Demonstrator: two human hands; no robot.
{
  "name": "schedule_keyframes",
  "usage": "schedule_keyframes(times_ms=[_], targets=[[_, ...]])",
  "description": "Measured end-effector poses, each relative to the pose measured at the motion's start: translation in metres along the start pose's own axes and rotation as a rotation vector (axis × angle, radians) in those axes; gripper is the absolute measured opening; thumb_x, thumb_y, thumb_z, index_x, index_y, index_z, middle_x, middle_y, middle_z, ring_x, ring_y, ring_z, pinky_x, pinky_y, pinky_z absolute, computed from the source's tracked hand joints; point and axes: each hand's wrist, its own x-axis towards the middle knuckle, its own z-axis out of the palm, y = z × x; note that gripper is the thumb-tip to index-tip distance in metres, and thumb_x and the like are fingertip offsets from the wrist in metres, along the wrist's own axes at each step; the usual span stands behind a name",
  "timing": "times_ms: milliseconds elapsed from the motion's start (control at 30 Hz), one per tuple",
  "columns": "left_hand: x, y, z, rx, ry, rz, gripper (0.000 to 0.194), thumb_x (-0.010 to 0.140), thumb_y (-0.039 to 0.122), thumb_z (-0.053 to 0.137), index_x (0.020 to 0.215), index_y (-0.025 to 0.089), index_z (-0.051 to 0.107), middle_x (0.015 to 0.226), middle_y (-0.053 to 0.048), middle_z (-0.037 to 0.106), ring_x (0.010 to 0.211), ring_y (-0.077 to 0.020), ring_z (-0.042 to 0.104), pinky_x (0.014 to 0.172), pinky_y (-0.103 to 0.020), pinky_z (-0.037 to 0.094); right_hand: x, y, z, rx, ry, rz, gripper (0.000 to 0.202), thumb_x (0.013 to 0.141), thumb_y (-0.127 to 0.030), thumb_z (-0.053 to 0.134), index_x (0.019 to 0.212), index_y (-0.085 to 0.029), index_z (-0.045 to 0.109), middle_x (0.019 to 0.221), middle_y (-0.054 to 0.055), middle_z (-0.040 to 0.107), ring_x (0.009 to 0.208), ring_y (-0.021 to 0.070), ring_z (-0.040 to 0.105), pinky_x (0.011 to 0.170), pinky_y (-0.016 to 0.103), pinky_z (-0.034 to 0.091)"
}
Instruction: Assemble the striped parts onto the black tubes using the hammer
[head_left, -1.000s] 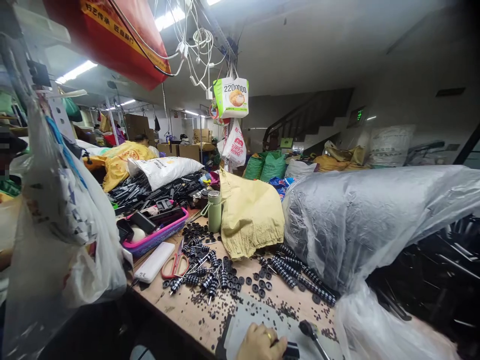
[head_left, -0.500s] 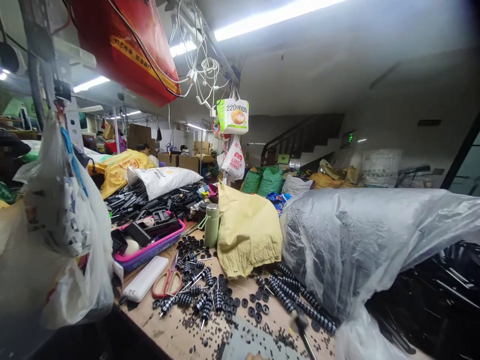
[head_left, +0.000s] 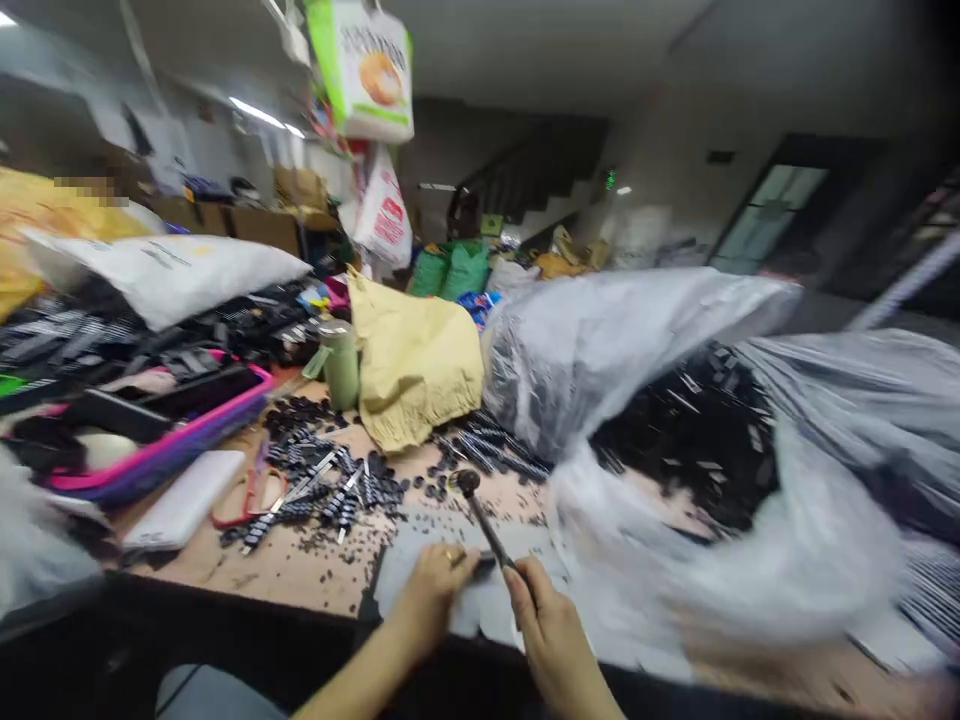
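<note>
I saw two hands and one metal tool [head_left: 489,530]. The right hand [head_left: 551,615] had its fingers shut around the handle. The tool pointed to eleven o'clock, its long way too, with its round head past those fingers. The left hand [head_left: 433,588] curled shut on one black piece [head_left: 485,565]. One green bottle [head_left: 342,372] stood at ten o'clock.

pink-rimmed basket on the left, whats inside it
In the pink-rimmed basket, a rounded white item and several dark pieces show. Whatever lies beneath them is covered, so the bottom cannot be seen.
</note>
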Motion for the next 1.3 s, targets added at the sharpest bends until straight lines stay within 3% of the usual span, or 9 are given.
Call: schedule_keyframes(times_ms=[200, 433, 533, 633, 733, 867, 1100, 1200, 1300], targets=[[0.000, 0.001, -0.017, 0.166, -0.148, 0.019, 0.048, 0.074, 0.000, 0.036, 0.118, 0.017, 0.048, 0.098, -0.011, 0.057, 0.087, -0.0204, 0.052, 0.073, -0.037, 0.039, -0.053, 0.021, -0.035, -0.214, -0.011, 0.256, 0.038, 0.088, -0.046, 0.021, 0.073, -0.021, 0.044, 0.055, -0.001, 0.052, 0.051, 0.0143, 0.051, 0.049, 0.021, 0.033], [0.002, 0.015, -0.027, 0.249, -0.215, -0.037, 0.044, 0.080, 0.003, 0.031, 0.118, 0.018, 0.048, 0.104, -0.009, 0.058, 0.093, -0.0196, 0.052, 0.087, -0.042, 0.033, -0.066, 0.019, -0.022, -0.419, -0.125, 0.342, 0.037, 0.090, -0.041, 0.019, 0.080, -0.019, 0.048, 0.059, 0.003, 0.059, 0.054, 0.0181, 0.057, 0.048, 0.022, 0.029], [0.002, 0.029, -0.019, 0.270, -0.201, -0.053, 0.038, 0.086, 0.019, 0.031, 0.122, 0.012, 0.043, 0.115, -0.013, 0.054, 0.110, -0.0238, 0.044, 0.098, -0.050, 0.020, -0.063, 0.005, -0.030, -0.371, -0.103, 0.294, 0.038, 0.090, -0.042, 0.018, 0.082, -0.020, 0.047, 0.057, 0.002, 0.058, 0.052, 0.0170, 0.056, 0.048, 0.022, 0.030], [-0.002, 0.043, -0.004, 0.277, -0.206, -0.036, 0.064, 0.083, 0.046, 0.032, 0.129, 0.002, 0.030, 0.131, -0.020, 0.037, 0.126, -0.0291, 0.022, 0.103, -0.049, 0.011, -0.061, -0.018, -0.030, -0.259, -0.026, 0.177, 0.039, 0.090, -0.042, 0.017, 0.085, -0.019, 0.048, 0.060, 0.002, 0.058, 0.051, 0.0151, 0.054, 0.049, 0.022, 0.032], [-0.009, 0.047, 0.010, 0.297, -0.230, -0.008, 0.067, 0.082, 0.041, 0.032, 0.131, -0.002, 0.021, 0.137, -0.021, 0.026, 0.129, -0.0297, 0.014, 0.104, -0.046, 0.012, -0.060, -0.032, -0.011, -0.295, -0.082, 0.101, 0.042, 0.091, -0.041, 0.015, 0.084, -0.018, 0.049, 0.064, 0.004, 0.060, 0.054, 0.0161, 0.057, 0.049, 0.022, 0.032], [-0.004, 0.038, 0.013, 0.300, -0.224, 0.002, 0.054, 0.079, 0.022, 0.037, 0.127, -0.001, 0.030, 0.133, -0.020, 0.033, 0.125, -0.0299, 0.025, 0.101, -0.045, 0.023, -0.062, -0.026, 0.009, -0.458, -0.281, 0.102, 0.038, 0.092, -0.037, 0.018, 0.086, -0.019, 0.051, 0.071, 0.005, 0.064, 0.059, 0.0180, 0.060, 0.049, 0.023, 0.029], [0.004, 0.057, -0.016, 0.084, -0.138, -0.063, 0.039, 0.083, 0.006, 0.027, 0.119, 0.008, 0.043, 0.093, -0.013, 0.057, 0.086, -0.0204, 0.053, 0.073, -0.035, 0.045, -0.035, 0.010, -0.034, -0.620, -0.115, 0.281, 0.039, 0.091, -0.043, 0.020, 0.081, -0.020, 0.050, 0.064, 0.003, 0.062, 0.058, 0.0174, 0.059, 0.051, 0.024, 0.029], [-0.033, 0.073, -0.007, -0.089, -0.314, 0.145, 0.044, 0.082, 0.008, 0.031, 0.125, 0.015, 0.038, 0.102, -0.011, 0.056, 0.090, -0.0190, 0.052, 0.076, -0.034, 0.044, -0.026, 0.026, -0.039, -0.683, 0.002, 0.257, 0.035, 0.090, -0.040, 0.027, 0.086, -0.018, 0.053, 0.073, 0.007, 0.062, 0.070, 0.0201, 0.058, 0.059, 0.027, 0.035], [-0.074, 0.063, 0.018, -0.125, -0.628, -0.093, 0.045, 0.079, 0.009, 0.037, 0.122, 0.020, 0.042, 0.106, -0.008, 0.057, 0.096, -0.0191, 0.053, 0.081, -0.032, 0.043, -0.041, 0.035, -0.013, -0.586, 0.084, 0.024, 0.030, 0.090, -0.033, 0.031, 0.100, -0.015, 0.053, 0.097, 0.012, 0.059, 0.094, 0.0213, 0.052, 0.078, 0.032, 0.038]])
